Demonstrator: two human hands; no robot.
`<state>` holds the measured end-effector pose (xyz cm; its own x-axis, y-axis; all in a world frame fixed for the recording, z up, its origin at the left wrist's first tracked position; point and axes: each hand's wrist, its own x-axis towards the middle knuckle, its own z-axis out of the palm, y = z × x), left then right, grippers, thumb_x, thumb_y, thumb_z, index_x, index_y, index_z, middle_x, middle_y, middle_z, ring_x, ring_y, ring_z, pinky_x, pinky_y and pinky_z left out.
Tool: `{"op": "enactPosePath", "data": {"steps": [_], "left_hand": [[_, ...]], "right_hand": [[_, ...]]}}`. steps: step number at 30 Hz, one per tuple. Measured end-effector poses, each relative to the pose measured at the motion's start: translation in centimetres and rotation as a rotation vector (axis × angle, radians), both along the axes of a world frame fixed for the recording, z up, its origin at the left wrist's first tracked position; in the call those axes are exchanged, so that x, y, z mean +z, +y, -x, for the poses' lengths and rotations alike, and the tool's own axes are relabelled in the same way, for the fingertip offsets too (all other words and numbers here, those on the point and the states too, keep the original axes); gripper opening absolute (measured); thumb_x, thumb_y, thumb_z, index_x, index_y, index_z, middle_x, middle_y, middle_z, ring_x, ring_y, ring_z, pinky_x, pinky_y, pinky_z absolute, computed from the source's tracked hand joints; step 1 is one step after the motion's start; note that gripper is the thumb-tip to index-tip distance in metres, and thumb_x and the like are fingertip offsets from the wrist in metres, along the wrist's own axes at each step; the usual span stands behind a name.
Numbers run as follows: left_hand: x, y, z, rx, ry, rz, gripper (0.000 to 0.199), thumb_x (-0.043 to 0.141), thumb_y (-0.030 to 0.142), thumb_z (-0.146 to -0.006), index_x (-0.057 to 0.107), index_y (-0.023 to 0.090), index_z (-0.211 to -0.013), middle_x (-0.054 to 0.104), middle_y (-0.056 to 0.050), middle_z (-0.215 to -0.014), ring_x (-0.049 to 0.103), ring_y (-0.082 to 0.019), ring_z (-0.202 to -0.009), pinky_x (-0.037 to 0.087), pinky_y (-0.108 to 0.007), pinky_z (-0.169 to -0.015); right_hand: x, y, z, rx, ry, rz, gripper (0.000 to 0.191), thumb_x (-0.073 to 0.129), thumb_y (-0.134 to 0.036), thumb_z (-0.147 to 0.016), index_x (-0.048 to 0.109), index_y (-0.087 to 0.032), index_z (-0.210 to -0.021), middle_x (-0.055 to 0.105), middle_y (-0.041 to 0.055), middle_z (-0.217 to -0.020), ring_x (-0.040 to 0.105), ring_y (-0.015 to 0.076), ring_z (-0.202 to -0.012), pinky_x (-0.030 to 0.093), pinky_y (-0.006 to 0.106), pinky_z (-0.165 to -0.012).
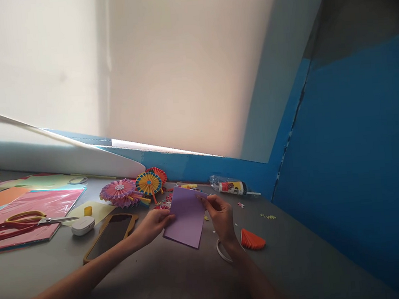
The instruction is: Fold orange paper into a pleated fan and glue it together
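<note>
A folded purple paper [186,220] is held up above the grey table, between my two hands. My left hand [157,225] grips its left edge, with the thumb lying on the front face. At the upper right corner, my right hand [219,213] pinches the paper between thumb and fingers. A folded orange paper fan [252,240] lies just right of my right wrist. Under that wrist, a white ring [223,250] is partly hidden.
Paper rosettes [149,183] stand behind my left hand, and a glue bottle [231,187] lies by the blue wall. A phone [109,236], white case [83,225], red-handled scissors [24,223] and wrapped pink paper [62,198] are at left. Yellow scraps [268,216] lie right.
</note>
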<state>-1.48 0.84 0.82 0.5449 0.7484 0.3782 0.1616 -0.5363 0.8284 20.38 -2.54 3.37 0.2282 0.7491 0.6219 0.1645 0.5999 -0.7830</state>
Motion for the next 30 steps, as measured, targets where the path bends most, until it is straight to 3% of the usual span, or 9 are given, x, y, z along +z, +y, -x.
{"op": "enactPosePath", "data": {"steps": [7, 11, 15, 18, 21, 24, 27, 30], "left_hand": [[-0.2, 0.0, -0.1, -0.018, 0.011, 0.012, 0.051, 0.05, 0.061, -0.085, 0.05, 0.015, -0.064, 0.048, 0.002, -0.061, 0.048, -0.012, -0.056, 0.037, -0.021, -0.053], [-0.1, -0.4, -0.2, 0.071, 0.0, -0.029, 0.044, 0.052, 0.053, -0.088, 0.053, 0.015, -0.066, 0.052, 0.002, -0.058, 0.055, -0.013, -0.055, 0.039, -0.02, -0.053], [0.2, -0.7, -0.2, 0.035, 0.032, -0.042, 0.042, 0.046, 0.049, -0.093, 0.059, 0.014, -0.073, 0.067, -0.004, -0.068, 0.064, -0.016, -0.061, 0.046, -0.022, -0.058], [0.4, -0.9, -0.2, 0.028, 0.066, -0.071, 0.042, 0.042, 0.046, -0.095, 0.059, 0.013, -0.073, 0.07, -0.007, -0.068, 0.066, -0.017, -0.06, 0.049, -0.023, -0.058], [0.8, -1.2, -0.1, 0.067, 0.111, -0.15, 0.038, 0.043, 0.038, -0.096, 0.061, 0.014, -0.072, 0.07, -0.006, -0.068, 0.066, -0.016, -0.059, 0.049, -0.023, -0.059], [1.3, -1.7, 0.1, 0.109, 0.154, -0.257, 0.029, 0.05, 0.029, -0.094, 0.064, 0.015, -0.073, 0.07, -0.005, -0.069, 0.066, -0.018, -0.07, 0.047, -0.026, -0.071], [1.8, -2.4, 0.3, 0.155, 0.28, -0.468, 0.019, 0.052, 0.019, -0.092, 0.064, 0.017, -0.078, 0.07, -0.003, -0.073, 0.064, -0.021, -0.082, 0.044, -0.031, -0.082], [2.4, -3.0, 0.4, 0.177, 0.445, -0.716, 0.018, 0.048, 0.012, -0.094, 0.062, 0.019, -0.085, 0.071, -0.001, -0.077, 0.065, -0.019, -0.078, 0.043, -0.034, -0.087]], "right_hand": [[-0.2, 0.7, -0.6, -0.015, 0.106, 0.005, 0.033, 0.073, -0.046, -0.074, 0.062, -0.015, -0.069, 0.055, -0.0019, -0.062, 0.048, 0.012, -0.06, 0.04, 0.023, -0.056], [-0.3, 0.9, -0.7, -0.021, 0.142, 0.02, 0.036, 0.072, -0.049, -0.073, 0.063, -0.015, -0.068, 0.056, -0.0011, -0.062, 0.05, 0.0127, -0.059, 0.042, 0.025, -0.056], [-0.2, 0.8, -1.0, -0.054, 0.137, 0.038, 0.039, 0.068, -0.053, -0.076, 0.063, -0.015, -0.069, 0.059, 0.0016, -0.063, 0.053, 0.0147, -0.058, 0.045, 0.028, -0.057], [0.0, 0.3, -1.1, -0.098, 0.095, 0.033, 0.036, 0.066, -0.051, -0.078, 0.067, -0.015, -0.08, 0.063, 0.0047, -0.072, 0.057, 0.0183, -0.065, 0.048, 0.032, -0.062], [0.6, -0.8, -0.6, -0.32, -0.192, -0.215, 0.033, 0.065, -0.042, -0.083, 0.067, -0.021, -0.109, 0.064, 0.0097, -0.1, 0.06, 0.0246, -0.092, 0.049, 0.038, -0.079], [1.1, -2.2, 0.8, -0.474, -0.773, -0.579, 0.028, 0.06, -0.029, -0.09, 0.063, -0.028, -0.118, 0.062, 0.0084, -0.117, 0.055, 0.0247, -0.114, 0.038, 0.045, -0.099], [1.0, -2.8, 2.3, -0.353, -1.138, -0.687, 0.022, 0.053, -0.016, -0.094, 0.065, -0.027, -0.109, 0.07, 0.0018, -0.102, 0.058, 0.02, -0.111, 0.02, 0.049, -0.112], [0.4, -2.7, 3.3, -0.309, -1.2, -0.646, 0.023, 0.048, -0.01, -0.094, 0.066, -0.023, -0.099, 0.071, -0.0019, -0.082, 0.063, 0.0171, -0.098, 0.01, 0.05, -0.115]]}}
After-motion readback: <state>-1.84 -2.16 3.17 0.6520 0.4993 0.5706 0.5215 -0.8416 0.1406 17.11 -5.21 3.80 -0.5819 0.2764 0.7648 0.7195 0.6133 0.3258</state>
